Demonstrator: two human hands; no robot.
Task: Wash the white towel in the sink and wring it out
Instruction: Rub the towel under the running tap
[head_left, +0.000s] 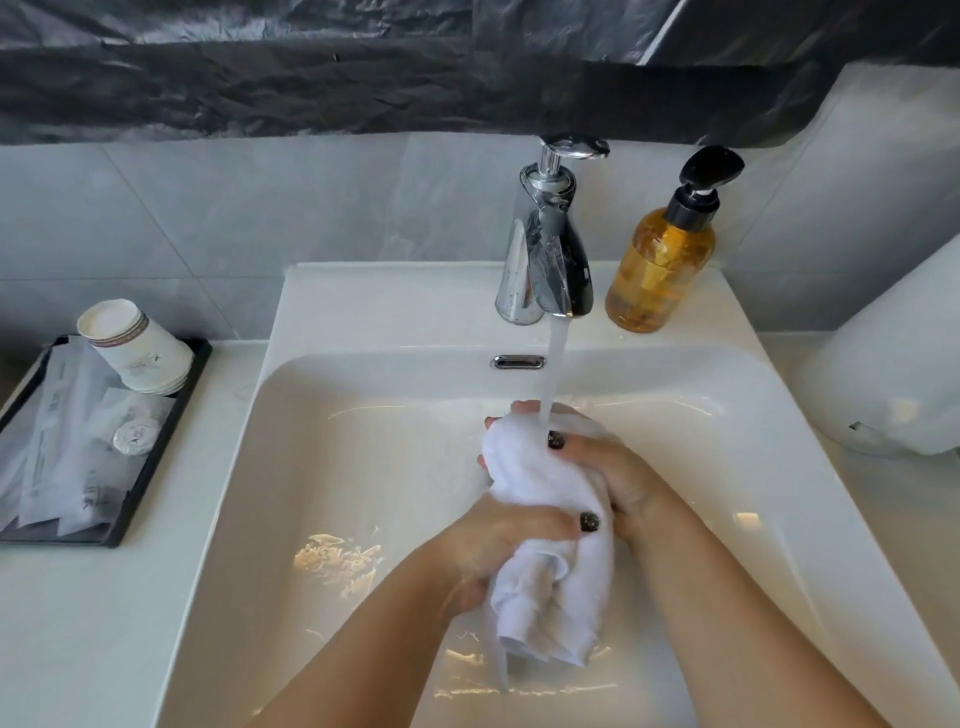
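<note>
A bunched white towel (540, 525) hangs over the white sink (363, 467), held between both hands. My left hand (498, 545) grips its lower middle, thumb across the front. My right hand (608, 467) grips the upper part, fingers curled round the far side. Water runs from the chrome tap (545, 249) onto the top of the towel. The loose end drips into the basin.
An amber pump soap bottle (660, 260) stands right of the tap. A black tray (156, 457) on the left counter holds stacked paper cups (137, 345) and wrapped toiletries. A white object (893, 374) sits at the right edge.
</note>
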